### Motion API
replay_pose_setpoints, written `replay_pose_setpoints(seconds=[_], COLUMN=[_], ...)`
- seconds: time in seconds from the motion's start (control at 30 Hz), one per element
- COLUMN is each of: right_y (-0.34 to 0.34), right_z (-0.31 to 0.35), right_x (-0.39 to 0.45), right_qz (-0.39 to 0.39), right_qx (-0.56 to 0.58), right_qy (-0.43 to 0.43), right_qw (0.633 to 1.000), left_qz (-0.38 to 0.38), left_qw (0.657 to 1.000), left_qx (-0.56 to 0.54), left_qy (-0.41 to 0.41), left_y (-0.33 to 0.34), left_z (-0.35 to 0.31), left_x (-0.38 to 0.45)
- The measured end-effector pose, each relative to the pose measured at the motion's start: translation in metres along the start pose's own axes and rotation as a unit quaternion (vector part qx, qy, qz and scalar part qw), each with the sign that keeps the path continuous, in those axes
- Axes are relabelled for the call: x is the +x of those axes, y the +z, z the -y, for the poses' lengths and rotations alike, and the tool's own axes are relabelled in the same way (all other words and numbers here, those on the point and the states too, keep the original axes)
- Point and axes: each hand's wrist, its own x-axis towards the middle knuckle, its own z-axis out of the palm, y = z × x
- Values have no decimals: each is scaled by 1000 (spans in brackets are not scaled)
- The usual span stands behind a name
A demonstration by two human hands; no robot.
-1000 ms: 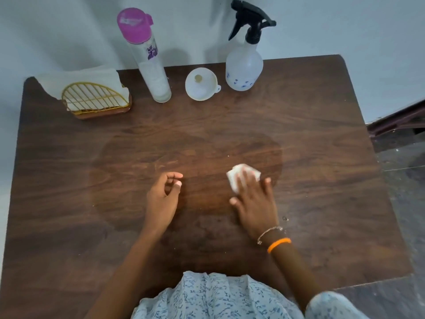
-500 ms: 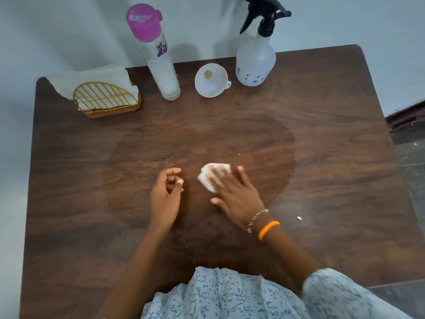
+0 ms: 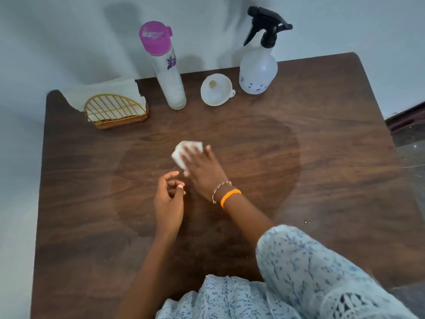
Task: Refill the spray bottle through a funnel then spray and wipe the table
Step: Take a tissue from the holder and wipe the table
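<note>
— What's behind the bench (image 3: 322, 125)?
— A plain pale wall (image 3: 69, 42) across the top of the frame, with soft grey shadows on it.
— And the bench?
— Dark brown wood grain, rounded corners.
— Anything at the right edge?
— A dark grey floor (image 3: 411, 157), and a dark wooden piece (image 3: 407, 118) above it.

Right hand (image 3: 204, 168) presses tissue (image 3: 184, 153) onto table (image 3: 322, 157).

We are seeing soft, dim indoor light; the bottles are casting faint shadows on the wall (image 3: 69, 42). The right hand (image 3: 204, 168) is blurring slightly, and the table (image 3: 333, 134) edges are bending.
</note>
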Motion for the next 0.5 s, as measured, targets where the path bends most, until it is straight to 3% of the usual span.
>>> replay_pose_setpoints(seconds=[0.1, 0.17, 0.3, 0.43, 0.5], right_y=[18, 20, 0, -6, 3], right_z=[-3, -34, -96, -106, -80], right_x=[-56, -92, -147, -181, -177], right_qz=[-22, -43, -92, -106, -110], right_qx=[2, -12, -34, 13, 9], right_qy=[-95, -57, 177, 431, 453], right_qw=[995, 997, 979, 896, 885], left_qz=[-23, -23, 16, 79, 83], left_qw=[1000, 1000, 1000, 996, 995], left_qx=[-2, -6, -6, 40, 55], left_qy=[-8, -15, -8, 8, 17], left_y=[-13, -17, -15, -9, -11], left_z=[5, 7, 7, 10, 12], left_x=[3, 3, -7, -23, -31])
